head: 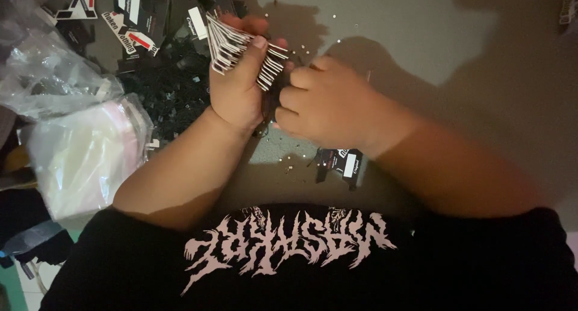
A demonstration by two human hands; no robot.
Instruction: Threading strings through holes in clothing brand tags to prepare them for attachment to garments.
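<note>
Card stack (241, 49) within left fingers (256, 52)

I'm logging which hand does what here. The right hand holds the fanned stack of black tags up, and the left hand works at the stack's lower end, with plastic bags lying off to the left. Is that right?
Not quite: the hands are swapped. In the head view the left hand holds the fanned stack of tags up, and the right hand works at its lower end. The plastic bags do lie off to the left.

Left hand (236, 85) fist-clenched, thumb up, right hand (319, 103) curled alongside, fingers (295, 97) seemingly pinching
</note>
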